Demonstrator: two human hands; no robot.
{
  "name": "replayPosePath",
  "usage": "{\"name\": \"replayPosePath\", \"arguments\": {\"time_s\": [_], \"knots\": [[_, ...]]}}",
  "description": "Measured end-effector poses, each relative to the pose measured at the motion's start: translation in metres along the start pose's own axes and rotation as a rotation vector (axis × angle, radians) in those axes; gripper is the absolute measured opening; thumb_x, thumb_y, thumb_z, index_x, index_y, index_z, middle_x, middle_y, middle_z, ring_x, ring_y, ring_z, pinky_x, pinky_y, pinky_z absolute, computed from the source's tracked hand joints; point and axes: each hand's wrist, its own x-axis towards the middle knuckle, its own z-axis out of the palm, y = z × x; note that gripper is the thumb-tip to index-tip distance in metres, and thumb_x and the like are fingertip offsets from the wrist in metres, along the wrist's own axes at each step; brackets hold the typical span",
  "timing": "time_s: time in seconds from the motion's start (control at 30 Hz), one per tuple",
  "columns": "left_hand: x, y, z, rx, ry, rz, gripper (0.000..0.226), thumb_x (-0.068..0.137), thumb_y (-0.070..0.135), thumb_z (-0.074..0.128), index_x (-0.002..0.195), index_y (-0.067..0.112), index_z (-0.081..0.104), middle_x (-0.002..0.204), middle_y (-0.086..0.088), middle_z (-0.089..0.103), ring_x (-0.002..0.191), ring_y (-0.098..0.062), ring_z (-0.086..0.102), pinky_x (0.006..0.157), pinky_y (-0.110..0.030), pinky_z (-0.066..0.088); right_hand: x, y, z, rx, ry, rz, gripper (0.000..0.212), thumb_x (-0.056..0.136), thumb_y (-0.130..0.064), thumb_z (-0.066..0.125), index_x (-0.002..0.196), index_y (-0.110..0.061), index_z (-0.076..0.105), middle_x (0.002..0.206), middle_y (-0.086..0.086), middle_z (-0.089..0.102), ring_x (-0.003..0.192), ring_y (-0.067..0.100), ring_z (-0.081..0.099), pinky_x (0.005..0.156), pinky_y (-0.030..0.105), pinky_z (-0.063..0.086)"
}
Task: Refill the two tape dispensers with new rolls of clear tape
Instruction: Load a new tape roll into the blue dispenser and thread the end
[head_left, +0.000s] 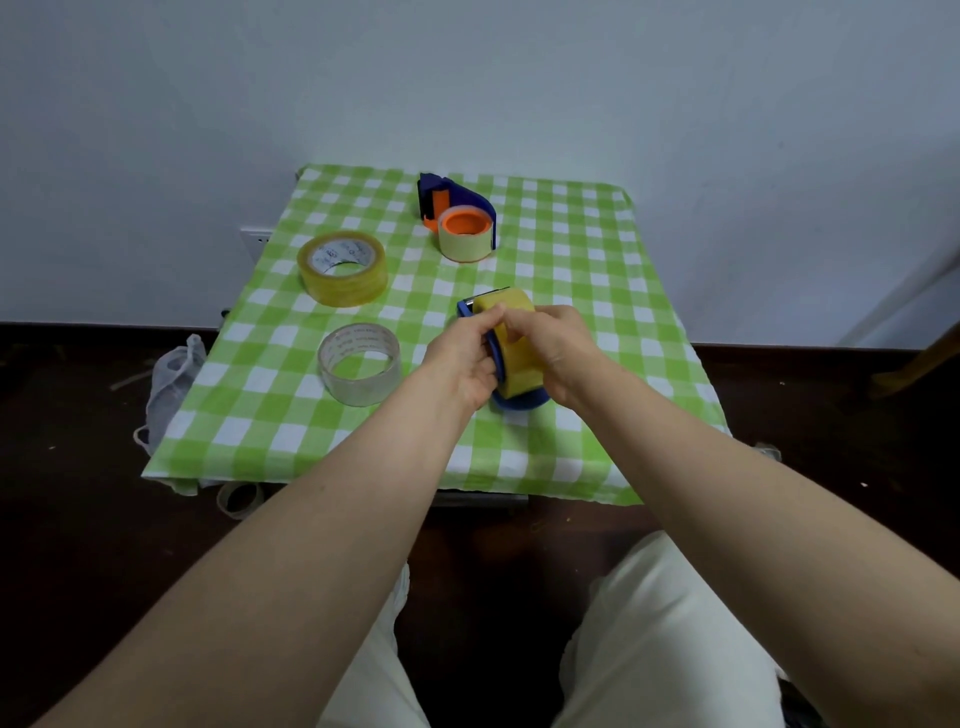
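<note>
1. We see the near dispenser (519, 401), blue, at the near right of the green checked tablecloth (597, 270); we cannot tell whether it touches the cloth.
2. A yellowish roll (511, 332) stands upright in it.
3. The left hand (460, 358) grips the near dispenser from the left, fingers curled, fingertips reaching the roll's top.
4. The right hand (558, 351) is clamped on the yellowish roll from the right.
5. The far dispenser (447, 195), blue and orange, lies at the far edge with a pale roll (465, 244) on its hub.
6. 2 spare rolls lie flat on the left: a yellow spare roll (343, 270) farther off and a clear spare roll (359, 366) nearer.
</note>
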Motion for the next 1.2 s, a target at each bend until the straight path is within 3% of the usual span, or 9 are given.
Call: {"name": "replayPosePath", "arguments": {"time_s": [0.07, 0.17, 0.3, 0.5, 0.73, 0.87, 0.93, 1.07, 1.2], "knots": [[-0.0001, 0.0001, -0.0005, 0.016, -0.004, -0.002, 0.016, 0.092, 0.019, 0.06, 0.093, 0.004, 0.063, 0.08, -0.009, 0.066, 0.074, -0.021, 0.064, 0.083, -0.041, 0.05, -0.0014, -0.0002, -0.0009, 0.024, -0.015, 0.001, 0.026, 0.083, -0.011, 0.06, 0.061, -0.012, 0.047, 0.056, 0.0, 0.049, 0.042, 0.009, 0.051, 0.037, 0.016, 0.036], [-0.0006, 0.0011, -0.0006, 0.015, -0.002, -0.006, 0.016, 0.092, 0.02, 0.059, 0.09, 0.004, 0.062, 0.081, -0.009, 0.066, 0.074, -0.021, 0.064, 0.083, -0.041, 0.051, 0.0012, 0.001, 0.0003, 0.025, -0.011, -0.025, 0.027, 0.083, -0.01, 0.062, 0.06, -0.011, 0.048, 0.053, 0.0, 0.05, 0.027, 0.001, 0.046, 0.029, 0.007, 0.03], [-0.0006, 0.001, -0.0005, 0.011, -0.006, -0.008, 0.017, 0.092, 0.02, 0.06, 0.085, 0.005, 0.061, 0.078, -0.009, 0.065, 0.072, -0.021, 0.063, 0.083, -0.04, 0.05, 0.0044, 0.0037, 0.0012, 0.015, -0.001, -0.041, 0.03, 0.081, -0.009, 0.064, 0.056, -0.012, 0.047, 0.044, -0.002, 0.052, 0.036, 0.008, 0.05, 0.033, 0.009, 0.034], [0.0021, -0.0004, -0.002, 0.002, -0.001, -0.006, 0.013, 0.089, 0.019, 0.064, 0.091, 0.006, 0.064, 0.069, -0.007, 0.07, 0.069, -0.021, 0.066, 0.063, -0.036, 0.055, 0.004, 0.0013, -0.0005, 0.043, 0.0, 0.037, 0.017, 0.08, -0.013, 0.059, 0.066, -0.012, 0.048, 0.063, 0.001, 0.048, 0.056, 0.015, 0.044, 0.049, 0.024, 0.034], [0.0043, -0.0009, -0.0013, 0.001, 0.007, -0.01, 0.012, 0.088, 0.018, 0.064, 0.088, 0.006, 0.063, 0.066, -0.006, 0.07, 0.069, -0.021, 0.064, 0.07, -0.038, 0.055, 0.0064, 0.0028, 0.0011, -0.007, 0.044, -0.006, 0.03, 0.084, -0.003, 0.05, 0.057, -0.016, 0.042, 0.058, 0.001, 0.044, 0.054, 0.014, 0.041, 0.048, 0.024, 0.034], [0.0023, -0.0015, -0.0005, -0.004, 0.013, -0.009, 0.016, 0.088, 0.018, 0.065, 0.098, 0.006, 0.063, 0.081, -0.01, 0.067, 0.071, -0.022, 0.064, 0.068, -0.037, 0.055, 0.0064, 0.0061, 0.0001, 0.056, 0.03, 0.027, 0.016, 0.079, -0.001, 0.05, 0.067, -0.012, 0.05, 0.062, 0.004, 0.048, 0.059, 0.019, 0.045, 0.054, 0.026, 0.037], [0.003, -0.001, -0.0015, -0.012, 0.016, 0.004, 0.019, 0.088, 0.019, 0.064, 0.102, 0.006, 0.062, 0.082, -0.01, 0.067, 0.073, -0.022, 0.065, 0.069, -0.038, 0.054, 0.0066, 0.0037, -0.0001, 0.098, 0.0, 0.04, 0.013, 0.078, -0.009, 0.057, 0.067, -0.011, 0.05, 0.062, 0.003, 0.047, 0.058, 0.018, 0.045, 0.051, 0.023, 0.036], [0.004, -0.0006, -0.0005, 0.001, 0.016, -0.009, 0.016, 0.088, 0.02, 0.064, 0.095, 0.006, 0.063, 0.082, -0.009, 0.067, 0.073, -0.021, 0.065, 0.075, -0.038, 0.054, 0.0041, 0.0013, -0.001, 0.032, 0.001, -0.022, 0.026, 0.081, -0.009, 0.059, 0.058, -0.011, 0.046, 0.055, 0.001, 0.044, 0.05, 0.013, 0.041, 0.03, 0.008, 0.028], [0.0058, -0.0022, 0.0003, -0.009, 0.046, -0.006, 0.019, 0.087, 0.02, 0.066, 0.099, 0.006, 0.063, 0.082, -0.009, 0.067, 0.073, -0.022, 0.065, 0.073, -0.036, 0.054, 0.0063, 0.0016, -0.0028, 0.014, 0.005, -0.027, 0.028, 0.082, -0.005, 0.055, 0.057, -0.011, 0.044, 0.056, 0.001, 0.044, 0.051, 0.012, 0.04, 0.029, 0.008, 0.027]]}}
